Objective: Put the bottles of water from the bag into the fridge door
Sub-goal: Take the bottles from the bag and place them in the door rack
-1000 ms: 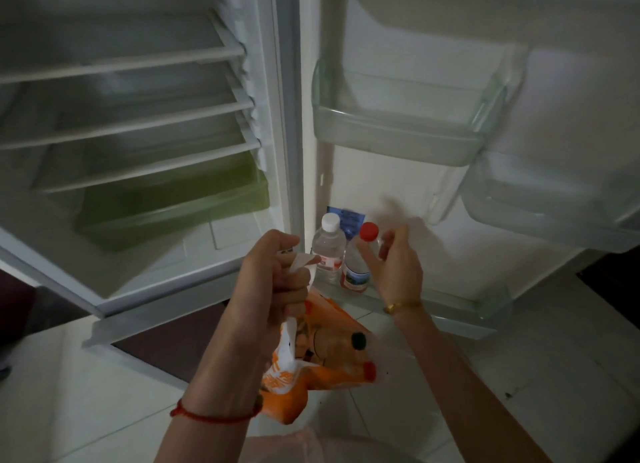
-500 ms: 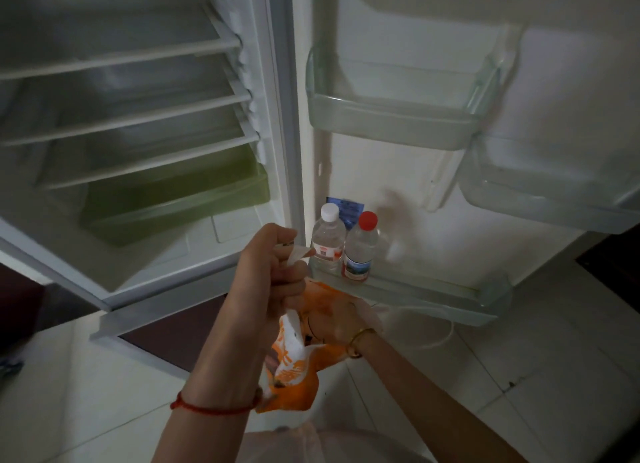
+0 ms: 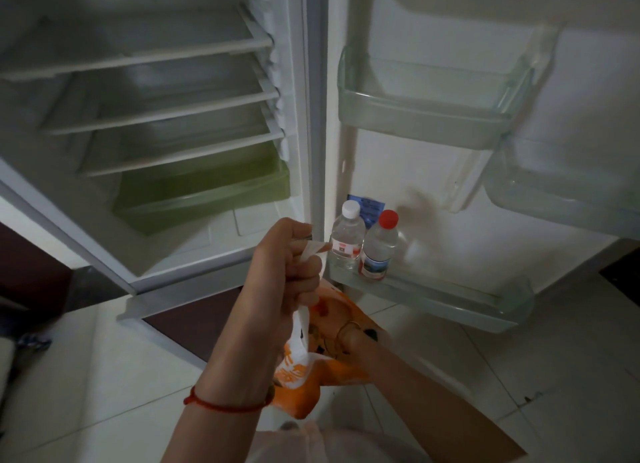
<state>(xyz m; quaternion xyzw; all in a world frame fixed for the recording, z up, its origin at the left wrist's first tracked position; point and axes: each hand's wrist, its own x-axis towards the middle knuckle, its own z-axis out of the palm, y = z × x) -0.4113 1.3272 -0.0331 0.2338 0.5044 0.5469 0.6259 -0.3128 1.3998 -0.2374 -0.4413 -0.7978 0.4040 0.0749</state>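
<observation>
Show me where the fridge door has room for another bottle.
Bottom door shelf: bare from the red-capped bottle rightward to its far end. The upper bin and the right-hand bin look empty. Crowded only at the shelf's left end, by the white-capped bottle.

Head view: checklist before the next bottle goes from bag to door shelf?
1. Bag secured: left hand grips the handles of the bag: ok.
2. Next bottle gripped: right hand is down inside the bag, fingers hidden: cannot tell.
3. Free space on bottom door shelf, right of red-cap bottle: ok.
4. Shelved white-cap bottle and red-cap bottle upright: ok.
5. Access: fridge door open: ok.
</observation>
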